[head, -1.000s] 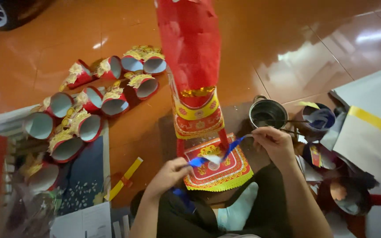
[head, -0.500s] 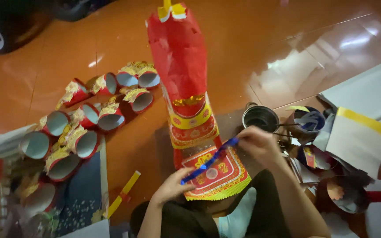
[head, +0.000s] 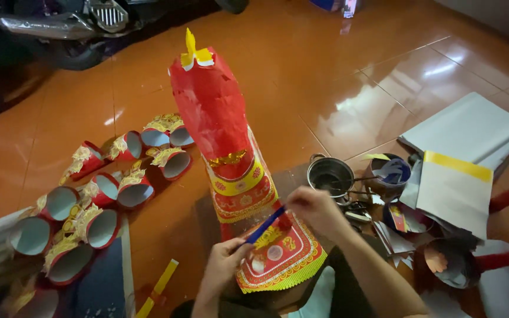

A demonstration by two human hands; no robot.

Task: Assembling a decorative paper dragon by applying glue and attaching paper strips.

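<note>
Holding a blue strip (head: 264, 225) pinched at both ends, left hand (head: 224, 266) low, right hand (head: 313, 210) high, slanting across the red paper robe (head: 231, 153) on the floor.

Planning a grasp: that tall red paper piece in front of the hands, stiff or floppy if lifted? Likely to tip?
The tall red paper piece looks crinkled and thin, so probably light and easily crushed. It stands narrow and high on the floor, so a sideways push would likely tip it. The flared printed base may flex where the left hand and right hand hold the blue strip.
</note>
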